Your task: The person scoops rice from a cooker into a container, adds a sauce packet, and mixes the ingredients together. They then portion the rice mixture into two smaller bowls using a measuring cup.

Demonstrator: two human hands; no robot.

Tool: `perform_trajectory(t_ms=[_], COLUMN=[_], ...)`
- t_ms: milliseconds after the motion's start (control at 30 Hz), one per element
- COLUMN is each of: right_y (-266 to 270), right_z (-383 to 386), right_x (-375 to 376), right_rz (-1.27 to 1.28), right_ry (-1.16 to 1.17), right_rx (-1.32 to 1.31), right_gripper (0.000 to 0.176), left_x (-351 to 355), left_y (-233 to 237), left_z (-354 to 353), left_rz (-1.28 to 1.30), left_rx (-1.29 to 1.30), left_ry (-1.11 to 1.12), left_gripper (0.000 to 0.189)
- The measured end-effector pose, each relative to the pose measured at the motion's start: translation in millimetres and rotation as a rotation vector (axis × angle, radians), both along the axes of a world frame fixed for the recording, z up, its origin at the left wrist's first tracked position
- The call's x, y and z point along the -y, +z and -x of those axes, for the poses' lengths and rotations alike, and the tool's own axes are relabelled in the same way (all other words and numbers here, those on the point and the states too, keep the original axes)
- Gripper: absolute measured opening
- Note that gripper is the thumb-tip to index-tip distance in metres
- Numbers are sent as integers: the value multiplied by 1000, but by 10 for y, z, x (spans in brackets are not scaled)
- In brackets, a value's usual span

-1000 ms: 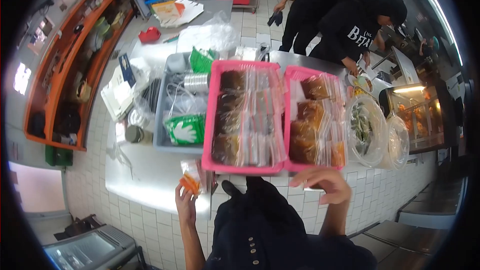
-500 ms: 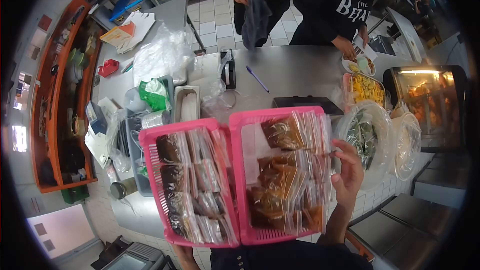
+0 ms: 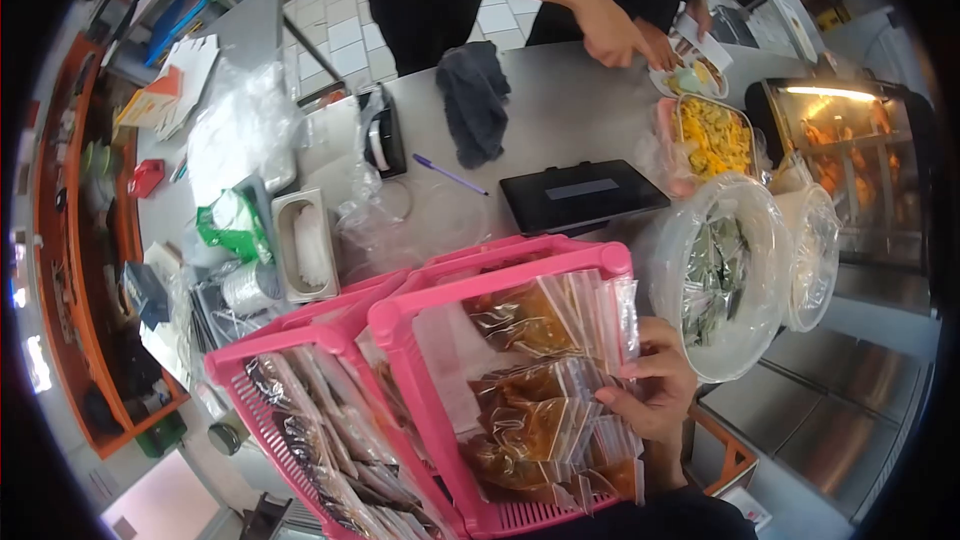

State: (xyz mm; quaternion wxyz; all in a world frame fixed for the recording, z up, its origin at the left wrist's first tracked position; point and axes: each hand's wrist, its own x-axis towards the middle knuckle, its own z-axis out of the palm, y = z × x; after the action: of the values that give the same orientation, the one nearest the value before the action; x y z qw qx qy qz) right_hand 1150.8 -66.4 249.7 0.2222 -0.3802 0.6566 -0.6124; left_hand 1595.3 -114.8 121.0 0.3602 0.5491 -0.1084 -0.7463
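Observation:
Two pink plastic baskets stand side by side in front of me. The right basket point(image 3: 505, 282) holds rows of small zip bags point(image 3: 535, 415) with orange-brown contents. Darker zip bags point(image 3: 335, 450) fill the left basket point(image 3: 278, 342), which tilts down toward the lower left. My right hand point(image 3: 655, 380) is at the right side of the right basket, thumb and fingers closed on the upper edges of the zip bags there. Whether it also grips the basket rim is hidden. My left hand is out of view.
On the steel table are a black tablet-like case point(image 3: 580, 195), a pen point(image 3: 450, 175), a dark cloth point(image 3: 473, 100) and a metal pan point(image 3: 305, 245). A plastic-lined tub of leaves point(image 3: 715, 275) stands right. Across the table, a co-worker's hand point(image 3: 610, 35) points at a food tray point(image 3: 695, 78).
Both baskets have moved lower and tilted. My right hand has closed onto the bags' edges. A co-worker's cloth now lies on the table, and that person's arm reaches right.

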Motion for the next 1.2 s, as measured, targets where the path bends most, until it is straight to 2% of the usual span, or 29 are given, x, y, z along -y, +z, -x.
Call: perform_trajectory(t_ms=[67, 267, 300, 433, 733, 1200], right_y=[-8, 50, 58, 79, 124, 175], right_z=[23, 110, 120, 130, 147, 154], right_x=[27, 41, 44, 31, 2, 51], right_rz=[-15, -41, -25, -16, -15, -59], right_ry=[16, 84, 99, 115, 137, 103], right_rx=[-43, -108, -98, -86, -61, -94], right_gripper=[35, 33, 32, 33, 32, 31], left_x=[101, 605, 722, 948, 1143, 762], left_y=[189, 55, -135, -249, -138, -63], left_z=[378, 877, 805, 566, 416, -22], left_rz=[56, 93, 66, 69, 133, 115], left_rx=[-59, -148, -120, -46, 25, 55], left_ry=[-97, -259, -253, -252, -260, -113], left_gripper=[54, 53, 53, 52, 51, 48])
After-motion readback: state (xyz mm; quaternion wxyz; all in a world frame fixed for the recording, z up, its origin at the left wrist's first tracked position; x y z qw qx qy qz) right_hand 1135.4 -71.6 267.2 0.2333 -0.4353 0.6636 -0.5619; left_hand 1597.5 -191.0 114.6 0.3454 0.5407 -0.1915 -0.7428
